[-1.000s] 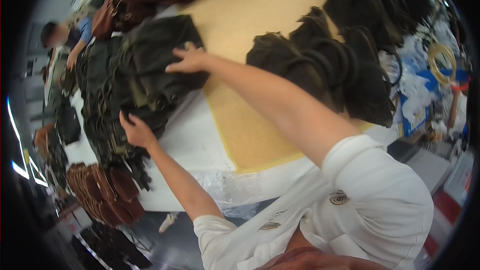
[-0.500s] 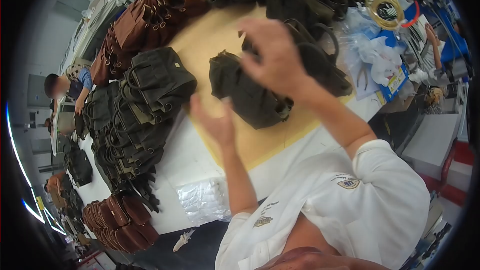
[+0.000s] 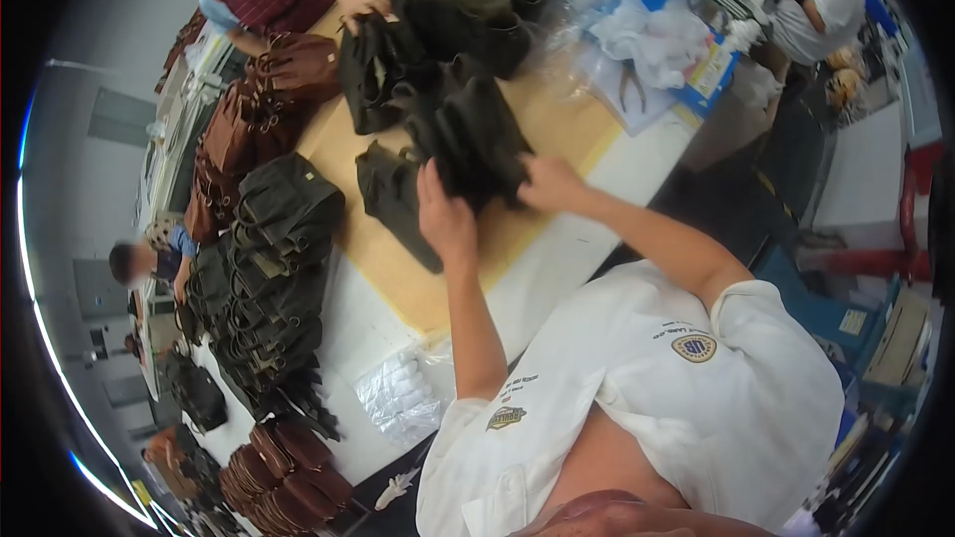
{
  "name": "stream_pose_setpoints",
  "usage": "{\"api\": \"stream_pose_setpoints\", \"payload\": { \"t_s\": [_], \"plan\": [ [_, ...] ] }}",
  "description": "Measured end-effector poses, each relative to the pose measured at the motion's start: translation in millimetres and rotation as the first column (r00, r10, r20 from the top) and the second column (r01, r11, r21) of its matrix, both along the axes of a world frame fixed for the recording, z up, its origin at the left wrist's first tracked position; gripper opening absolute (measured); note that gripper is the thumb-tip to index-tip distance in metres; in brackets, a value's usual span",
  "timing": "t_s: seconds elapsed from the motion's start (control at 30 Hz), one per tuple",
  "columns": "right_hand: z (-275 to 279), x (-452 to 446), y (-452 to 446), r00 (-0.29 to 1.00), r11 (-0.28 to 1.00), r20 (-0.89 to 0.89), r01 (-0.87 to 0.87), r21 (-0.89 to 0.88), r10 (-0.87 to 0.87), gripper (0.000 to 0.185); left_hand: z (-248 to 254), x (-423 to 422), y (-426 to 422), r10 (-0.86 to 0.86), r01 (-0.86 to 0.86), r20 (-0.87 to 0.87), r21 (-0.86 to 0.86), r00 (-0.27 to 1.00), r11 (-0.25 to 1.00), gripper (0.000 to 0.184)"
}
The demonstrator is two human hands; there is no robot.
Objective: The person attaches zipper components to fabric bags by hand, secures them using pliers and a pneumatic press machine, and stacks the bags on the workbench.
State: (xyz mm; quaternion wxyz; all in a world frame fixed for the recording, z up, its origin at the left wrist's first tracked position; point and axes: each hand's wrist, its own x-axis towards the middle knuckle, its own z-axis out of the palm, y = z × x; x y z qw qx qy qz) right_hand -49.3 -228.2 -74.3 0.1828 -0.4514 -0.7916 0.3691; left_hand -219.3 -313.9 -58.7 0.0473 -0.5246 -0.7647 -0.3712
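On the tan work surface (image 3: 567,99) in front of me stands a bunch of dark olive-black bags (image 3: 463,129), pressed side by side. My right hand (image 3: 554,183) is closed on the lower right edge of this bunch, its fingertips partly hidden. My left hand (image 3: 448,219) lies with straight fingers against the near left side of the bags. Just left of that hand, a single dark bag (image 3: 393,199) lies on its side, partly covered by the hand.
A co-worker's hand (image 3: 363,8) rests on another dark bag (image 3: 373,75) across the table. Piles of dark bags (image 3: 269,268) and brown bags (image 3: 244,129) line the left. A clear plastic packet (image 3: 398,398) lies near me; pliers (image 3: 629,89) and plastic bags (image 3: 652,40) are at right.
My hands have gone from being raised above a lying bag to the bunch of dark bags, which has come nearer. The view has turned, bringing the co-worker across the table into sight.
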Motion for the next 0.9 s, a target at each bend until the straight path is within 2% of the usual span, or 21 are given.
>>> {"api": "stream_pose_setpoints", "payload": {
  "t_s": [0.1, 0.2, 0.23, 0.27, 0.3, 0.33, 0.37, 0.4, 0.43, 0.47, 0.5, 0.53, 0.57, 0.6, 0.63, 0.67, 0.73, 0.77, 0.8, 0.87, 0.9],
  "plan": [
    [-0.7, 5.4, -55.8, 0.967, 0.964, -0.022, -0.255, -0.073, 0.254, 0.054, 1.5, 17.2, -54.3, 0.063, -0.063, -0.003, -0.120, 0.998, 0.991, 0.065],
    [10.7, 38.7, -59.0, 0.809, 0.790, -0.128, -0.588, -0.175, 0.574, 0.048, 6.7, 30.9, -96.1, 0.172, -0.167, 0.016, -0.169, 0.985, 0.971, 0.067],
    [10.1, 51.8, -47.6, 0.824, 0.786, -0.206, -0.566, -0.249, 0.528, 0.045, 3.8, 30.1, -107.1, 0.180, -0.182, -0.027, -0.156, 0.983, 0.971, 0.069],
    [8.6, 67.3, -24.6, 0.835, 0.774, -0.277, -0.547, -0.319, 0.476, 0.042, 7.7, 35.3, -113.1, 0.201, -0.219, -0.170, -0.098, 0.965, 0.971, 0.063],
    [5.8, 86.2, 1.5, 0.843, 0.754, -0.340, -0.530, -0.387, 0.418, 0.039, 11.6, 42.4, -119.4, 0.298, -0.309, -0.192, -0.032, 0.935, 0.950, 0.056],
    [-10.4, 112.1, 29.4, 0.889, 0.925, -0.327, -0.369, -0.093, 0.322, 0.027, 16.6, 51.8, -119.6, 0.394, -0.395, -0.206, 0.037, 0.896, 0.918, 0.050],
    [-19.4, 138.9, 58.3, 0.942, 0.985, -0.333, -0.089, -0.150, 0.035, 0.024, 29.8, 69.1, -111.0, 0.431, -0.415, -0.202, 0.119, 0.879, 0.902, 0.043],
    [-29.4, 172.0, 91.7, 0.946, 0.985, -0.294, 0.161, 0.066, -0.135, 0.020, 45.0, 90.3, -102.1, 0.471, -0.436, -0.193, 0.197, 0.861, 0.878, 0.037],
    [-33.2, 208.2, 121.2, 0.922, 0.940, -0.271, 0.317, 0.125, -0.275, 0.017, 51.4, 110.7, -88.2, 0.409, -0.351, -0.186, 0.278, 0.893, 0.894, 0.029],
    [-39.1, 240.9, 147.6, 0.888, 0.876, -0.174, 0.453, 0.168, -0.426, 0.015, 56.1, 137.5, -67.0, 0.274, -0.237, -0.112, 0.269, 0.955, 0.934, 0.030],
    [-43.1, 270.2, 169.2, 0.860, 0.844, -0.171, 0.506, 0.177, -0.480, 0.013, 55.7, 166.4, -40.8, 0.137, -0.124, -0.032, 0.266, 0.990, 0.956, 0.030],
    [-46.6, 292.8, 188.4, 0.887, 0.856, -0.151, 0.460, 0.236, -0.435, 0.013, 51.1, 192.0, -9.0, -0.012, 0.036, -0.104, 0.230, 0.994, 0.972, 0.034],
    [-49.9, 314.3, 208.3, 0.913, 0.864, -0.127, 0.408, 0.296, -0.388, 0.013, 36.1, 219.4, 22.8, -0.136, 0.145, -0.064, 0.170, 0.989, 0.975, 0.030],
    [-55.2, 331.1, 223.8, 0.935, 0.869, -0.103, 0.354, 0.347, -0.340, 0.013, 31.4, 252.4, 61.1, -0.266, 0.257, 0.076, 0.116, 0.961, 0.959, 0.032],
    [-61.5, 339.6, 235.8, 0.945, 0.891, -0.081, 0.325, 0.317, -0.316, 0.013, 4.3, 274.3, 99.1, -0.420, 0.405, 0.142, 0.123, 0.896, 0.906, 0.034],
    [-64.9, 346.7, 246.8, 0.969, 0.886, -0.055, 0.243, 0.395, -0.241, 0.013, -7.1, 298.5, 134.4, -0.492, 0.488, 0.185, 0.067, 0.851, 0.870, 0.037],
    [-72.0, 354.6, 265.4, 0.995, 0.842, 0.000, 0.085, 0.533, -0.101, 0.013, -34.6, 330.7, 202.9, -0.624, 0.622, 0.003, 0.074, 0.782, 0.780, 0.041],
    [-77.1, 358.0, 275.7, 0.996, 0.856, 0.065, 0.019, 0.516, -0.062, 0.014, -51.3, 342.7, 228.9, -0.560, 0.561, -0.062, 0.002, 0.826, 0.828, 0.042],
    [-80.7, 361.8, 282.2, 0.999, 0.854, 0.050, -0.009, 0.521, -0.021, 0.014, -65.1, 351.7, 247.2, -0.493, 0.489, -0.129, -0.067, 0.860, 0.870, 0.044],
    [-86.8, 369.4, 291.3, 0.998, 0.845, 0.020, -0.066, 0.530, 0.065, 0.015, -75.6, 359.4, 267.7, -0.371, 0.339, -0.124, -0.222, 0.920, 0.914, 0.042],
    [-88.8, 374.4, 294.7, 0.994, 0.842, 0.077, -0.110, 0.529, 0.082, 0.016, -78.4, 361.6, 272.4, -0.308, 0.260, -0.131, -0.297, 0.942, 0.919, 0.041]
  ]
}}
